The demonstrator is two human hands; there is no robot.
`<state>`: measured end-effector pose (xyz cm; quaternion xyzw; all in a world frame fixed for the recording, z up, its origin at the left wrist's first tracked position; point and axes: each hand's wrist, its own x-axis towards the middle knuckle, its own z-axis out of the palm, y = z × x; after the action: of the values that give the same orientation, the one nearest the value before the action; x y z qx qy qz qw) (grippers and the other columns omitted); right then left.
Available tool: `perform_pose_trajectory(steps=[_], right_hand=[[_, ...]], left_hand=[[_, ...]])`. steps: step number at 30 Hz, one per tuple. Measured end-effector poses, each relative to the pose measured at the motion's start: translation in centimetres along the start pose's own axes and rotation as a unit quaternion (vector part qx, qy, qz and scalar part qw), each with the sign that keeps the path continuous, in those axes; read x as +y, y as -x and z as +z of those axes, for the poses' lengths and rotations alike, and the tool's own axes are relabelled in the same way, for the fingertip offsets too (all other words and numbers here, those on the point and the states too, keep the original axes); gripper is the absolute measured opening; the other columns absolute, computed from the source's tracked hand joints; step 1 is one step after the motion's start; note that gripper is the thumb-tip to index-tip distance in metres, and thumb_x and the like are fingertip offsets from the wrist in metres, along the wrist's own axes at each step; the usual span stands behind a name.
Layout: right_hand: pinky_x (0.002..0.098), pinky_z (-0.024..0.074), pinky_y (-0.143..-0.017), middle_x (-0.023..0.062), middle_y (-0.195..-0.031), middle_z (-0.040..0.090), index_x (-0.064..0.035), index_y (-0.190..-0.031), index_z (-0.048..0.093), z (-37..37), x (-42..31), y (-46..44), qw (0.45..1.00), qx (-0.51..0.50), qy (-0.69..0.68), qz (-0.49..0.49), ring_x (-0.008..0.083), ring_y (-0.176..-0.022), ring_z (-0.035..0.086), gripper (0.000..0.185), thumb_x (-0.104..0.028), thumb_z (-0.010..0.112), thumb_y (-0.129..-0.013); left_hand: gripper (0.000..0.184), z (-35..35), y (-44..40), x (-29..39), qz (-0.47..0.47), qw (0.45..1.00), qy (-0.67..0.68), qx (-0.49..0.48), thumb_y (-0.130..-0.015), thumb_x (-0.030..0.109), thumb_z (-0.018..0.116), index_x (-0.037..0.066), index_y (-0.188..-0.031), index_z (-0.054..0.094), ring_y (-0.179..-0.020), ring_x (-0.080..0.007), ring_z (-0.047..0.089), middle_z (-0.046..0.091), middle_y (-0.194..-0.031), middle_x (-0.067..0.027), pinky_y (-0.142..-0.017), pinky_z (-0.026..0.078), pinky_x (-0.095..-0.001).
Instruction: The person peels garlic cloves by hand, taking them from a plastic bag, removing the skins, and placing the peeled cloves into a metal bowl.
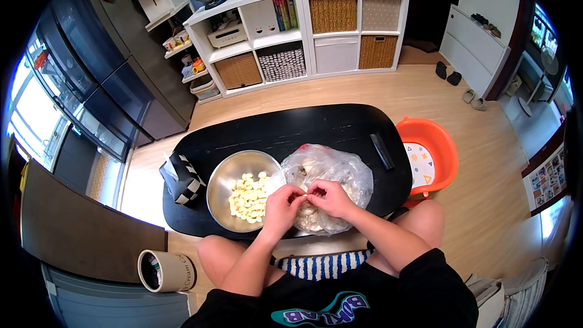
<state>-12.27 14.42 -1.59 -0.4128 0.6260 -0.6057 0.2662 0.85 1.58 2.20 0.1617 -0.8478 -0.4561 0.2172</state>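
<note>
Pale piece (305,195): sat between both hands' fingertips, above the bag; possibly a garlic clove, too small to confirm.
Left hand (283,206): thumb and finger pinched the piece from 9 o'clock.
Right hand (331,199): same pinch from 3 o'clock. Slip looked the main risk: tiny contact, tips only, so over-squeezing could shoot it off.
Plastic bag (359,176): open under the hands, scraps inside. Film met the bowl's 3 o'clock rim; a snag there could drag scraps across.
Steel bowl (220,176): 9 o'clock of the hands, pale pieces (248,199) inside. Sat close to the near table edge; a bump from the left knee (214,252) could shift it.
Tissue box (184,179): 9 o'clock, past the bowl.
Dark object (382,151): 2 o'clock, on the black table (243,133).
White shelf unit (261,42): 12 o'clock, well apart.
</note>
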Motion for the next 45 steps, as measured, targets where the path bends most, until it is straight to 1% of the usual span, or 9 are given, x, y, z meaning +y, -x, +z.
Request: perform_pose_trajectory(steps=[7,13,15,18,22,27,30,33,45], right_hand=[[0.0243,0.0505,-0.068,0.0027,-0.079,0.066,-0.0003,-0.094,0.064,-0.2,0.0,-0.3,0.999,-0.029,0.013,0.008,0.0075,-0.073,0.061,0.006,-0.002,0.063,-0.088],[0.0237,0.0500,-0.067,0.0024,-0.080,0.066,-0.0006,-0.092,0.062,0.1,0.2,-0.6,0.999,-0.029,-0.037,0.026,0.0069,-0.073,0.061,0.003,-0.002,0.063,-0.089],[0.0233,0.0485,-0.061,0.0012,-0.075,0.064,-0.0013,-0.089,0.063,0.3,0.2,-0.6,0.998,-0.010,-0.056,0.019,0.0059,-0.067,0.058,0.004,-0.004,0.065,-0.087],[0.0229,0.0479,-0.061,0.0004,-0.075,0.064,-0.0017,-0.087,0.063,0.2,0.8,-0.7,0.999,-0.011,-0.043,0.015,0.0052,-0.068,0.058,0.004,-0.004,0.066,-0.087],[0.0227,0.0489,-0.062,0.0010,-0.077,0.065,-0.0017,-0.088,0.062,0.1,0.9,-0.7,0.997,-0.024,-0.069,0.019,0.0059,-0.069,0.060,0.003,-0.003,0.065,-0.089],[0.0246,0.0530,-0.067,0.0058,-0.082,0.068,0.0010,-0.094,0.061,-0.4,0.4,-0.4,0.985,-0.054,-0.158,0.052,0.0107,-0.073,0.065,0.001,0.000,0.060,-0.095],[0.0248,0.0540,-0.073,0.0074,-0.087,0.068,0.0011,-0.097,0.061,-0.7,0.3,-0.3,0.984,-0.068,-0.152,0.067,0.0118,-0.079,0.066,0.004,-0.002,0.062,-0.096],[0.0250,0.0545,-0.069,0.0067,-0.084,0.069,0.0017,-0.095,0.061,-0.3,0.3,-0.3,0.987,-0.049,-0.143,0.060,0.0112,-0.076,0.067,0.002,-0.001,0.060,-0.095],[0.0241,0.0553,-0.070,0.0042,-0.081,0.067,0.0011,-0.091,0.061,-0.2,0.4,-0.3,0.993,-0.041,-0.102,0.046,0.0107,-0.078,0.069,0.001,0.001,0.061,-0.091]], left_hand=[[0.010,0.0,0.0,-0.1,0.017,1.000,-0.015,0.001,-0.083,0.000,0.072,0.000,-0.092,0.068,-0.073,-0.0259,0.069,0.068,-0.084,-0.0144,-0.068,0.055,-0.0333],[0.011,-0.1,0.0,-0.4,0.027,1.000,-0.016,0.001,-0.082,-0.001,0.071,0.000,-0.092,0.068,-0.074,-0.0279,0.069,0.067,-0.084,-0.0146,-0.069,0.055,-0.0346],[0.013,-0.1,0.0,-0.6,0.048,0.998,-0.033,0.011,-0.082,-0.003,0.073,0.000,-0.094,0.068,-0.075,-0.0199,0.069,0.069,-0.087,-0.0110,-0.069,0.055,-0.0295],[0.014,0.0,-0.1,-0.4,0.094,0.994,-0.042,0.030,-0.081,-0.004,0.073,0.000,-0.094,0.068,-0.076,-0.0216,0.068,0.067,-0.089,-0.0112,-0.069,0.055,-0.0296],[0.014,0.0,-0.2,-0.5,0.096,0.994,-0.048,0.030,-0.080,-0.004,0.073,0.000,-0.093,0.068,-0.075,-0.0227,0.067,0.065,-0.089,-0.0111,-0.067,0.055,-0.0301],[0.012,0.0,-0.2,-0.2,0.075,0.996,-0.036,0.017,-0.080,-0.003,0.074,0.000,-0.089,0.068,-0.073,-0.0221,0.067,0.064,-0.084,-0.0110,-0.066,0.054,-0.0305],[0.012,-0.1,-0.2,-0.1,0.078,0.996,-0.046,0.018,-0.080,-0.003,0.075,0.000,-0.089,0.068,-0.072,-0.0222,0.066,0.064,-0.082,-0.0112,-0.065,0.053,-0.0306],[0.012,-0.1,-0.2,-0.1,0.071,0.997,-0.035,0.017,-0.080,-0.002,0.075,0.000,-0.089,0.068,-0.071,-0.0226,0.066,0.064,-0.082,-0.0114,-0.065,0.053,-0.0310],[0.011,0.0,-0.2,-0.3,0.078,0.995,-0.055,0.015,-0.080,-0.002,0.074,0.000,-0.089,0.068,-0.072,-0.0241,0.067,0.065,-0.083,-0.0124,-0.065,0.053,-0.0318]])
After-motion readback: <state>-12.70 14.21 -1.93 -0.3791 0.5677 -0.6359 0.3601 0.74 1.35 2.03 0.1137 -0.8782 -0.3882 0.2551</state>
